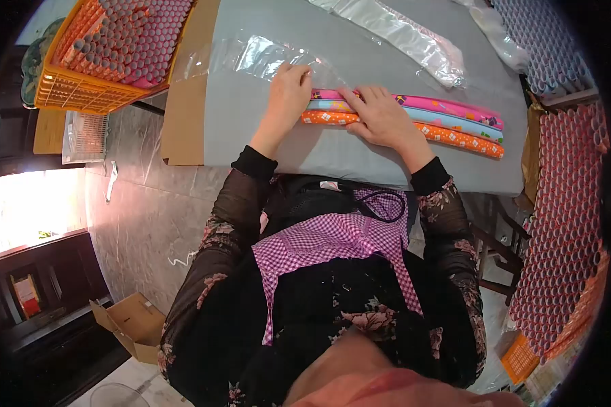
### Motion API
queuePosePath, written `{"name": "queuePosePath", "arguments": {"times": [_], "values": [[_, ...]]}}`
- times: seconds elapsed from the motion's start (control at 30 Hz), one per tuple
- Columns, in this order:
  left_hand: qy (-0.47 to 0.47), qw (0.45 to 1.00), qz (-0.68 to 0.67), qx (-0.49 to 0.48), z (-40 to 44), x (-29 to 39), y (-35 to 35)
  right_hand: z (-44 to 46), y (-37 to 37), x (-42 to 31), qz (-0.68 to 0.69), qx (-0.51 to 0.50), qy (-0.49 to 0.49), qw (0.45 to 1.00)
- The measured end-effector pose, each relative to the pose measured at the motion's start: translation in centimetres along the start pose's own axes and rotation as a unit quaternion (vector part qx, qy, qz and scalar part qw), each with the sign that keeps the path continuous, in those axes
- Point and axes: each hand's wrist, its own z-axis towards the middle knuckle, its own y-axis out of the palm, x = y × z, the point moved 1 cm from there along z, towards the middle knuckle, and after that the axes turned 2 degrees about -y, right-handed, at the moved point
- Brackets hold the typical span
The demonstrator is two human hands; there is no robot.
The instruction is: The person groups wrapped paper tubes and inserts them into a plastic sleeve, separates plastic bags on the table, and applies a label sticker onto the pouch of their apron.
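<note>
Three long patterned rolls lie side by side on the grey table: a pink roll, a light blue roll and an orange roll with white flowers. My right hand rests across them near their left part, fingers spread. At their left ends is my left hand, its fingers bent together over the edge of a clear plastic sleeve. The sleeve stretches to the upper left; what the left fingertips pinch is too small to make out.
The grey table has a cardboard edge at left. An orange crate of tubes stands upper left. More plastic sleeves lie at the back. Stacked tubes fill the right side. An open carton sits on the floor.
</note>
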Motion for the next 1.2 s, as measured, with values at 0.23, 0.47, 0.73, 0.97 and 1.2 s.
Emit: {"name": "queuePosePath", "arguments": {"times": [0.23,0.47,0.73,0.97,1.2], "values": [[0.031,0.997,0.049,0.06,1.7,-2.8,-1.0,0.1,0.0,0.1,0.013,0.003,0.004,1.0],[0.004,0.982,0.187,0.025,0.9,-3.3,-2.7,0.3,0.1,0.3,0.024,-0.025,0.018,0.999],[0.019,0.997,0.075,0.019,-0.3,-3.5,-0.6,0.6,-0.4,0.2,0.023,-0.017,0.0,1.0],[0.026,0.998,0.025,0.046,-1.0,-3.6,-0.9,1.3,-0.8,0.4,0.014,0.002,0.002,1.0],[0.021,0.999,-0.041,0.012,-2.5,-3.0,-1.0,1.7,-0.7,0.7,0.018,-0.001,-0.001,1.0]]}}
